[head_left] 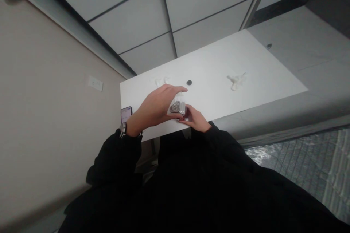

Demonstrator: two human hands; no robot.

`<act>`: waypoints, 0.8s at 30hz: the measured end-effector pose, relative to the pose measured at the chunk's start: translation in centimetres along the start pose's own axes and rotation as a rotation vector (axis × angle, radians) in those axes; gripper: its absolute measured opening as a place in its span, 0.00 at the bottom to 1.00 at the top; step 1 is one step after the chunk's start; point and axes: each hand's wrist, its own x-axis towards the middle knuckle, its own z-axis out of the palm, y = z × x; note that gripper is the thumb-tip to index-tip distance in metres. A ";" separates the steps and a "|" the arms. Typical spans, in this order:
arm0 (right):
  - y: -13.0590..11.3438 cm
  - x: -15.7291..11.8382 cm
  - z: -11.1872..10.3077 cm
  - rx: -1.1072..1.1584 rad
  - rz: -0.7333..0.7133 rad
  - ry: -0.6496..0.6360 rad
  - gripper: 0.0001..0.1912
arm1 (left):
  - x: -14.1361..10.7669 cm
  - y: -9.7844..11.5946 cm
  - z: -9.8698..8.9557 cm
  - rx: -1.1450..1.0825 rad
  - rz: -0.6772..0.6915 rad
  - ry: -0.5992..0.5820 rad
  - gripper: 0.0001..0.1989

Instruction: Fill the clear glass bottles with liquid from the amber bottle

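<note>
Both hands of the person are brought close together over the near part of a white table (216, 98), and a small clear package (175, 107) is between them. Inside this package something grey and shiny can be seen, but it is too small to say exactly what it is. The right hand (197, 119) is closed on the right end of the package, with the fingers at its side and the thumb below. The left hand (157, 106) makes a wide curve around the package from the left. Its thumb lies along the lower edge, and its forefinger reaches out above; whether this hand also grips, I cannot tell.

On the left wrist there is a watch (123, 129), just at the end of the black sleeve (116, 156). Near it, at the left end of the table, lies a phone (126, 113) with its screen lit. A small black disc (189, 82) is on the table just beyond the left fingertips. Some whitish pieces (162, 80), not clear in shape, lie behind the left hand. Well apart, toward the right side, there is a crumpled white thing (235, 81). On the wall at left a socket plate (95, 83) is fixed.
</note>
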 end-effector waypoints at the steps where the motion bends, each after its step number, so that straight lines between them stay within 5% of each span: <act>1: -0.1 0.0 0.0 -0.001 0.002 -0.002 0.41 | 0.1 0.1 0.0 -0.001 0.000 -0.007 0.34; 24: -0.5 0.2 0.5 0.026 0.038 -0.007 0.40 | 1.0 1.1 -0.7 0.059 -0.064 -0.075 0.35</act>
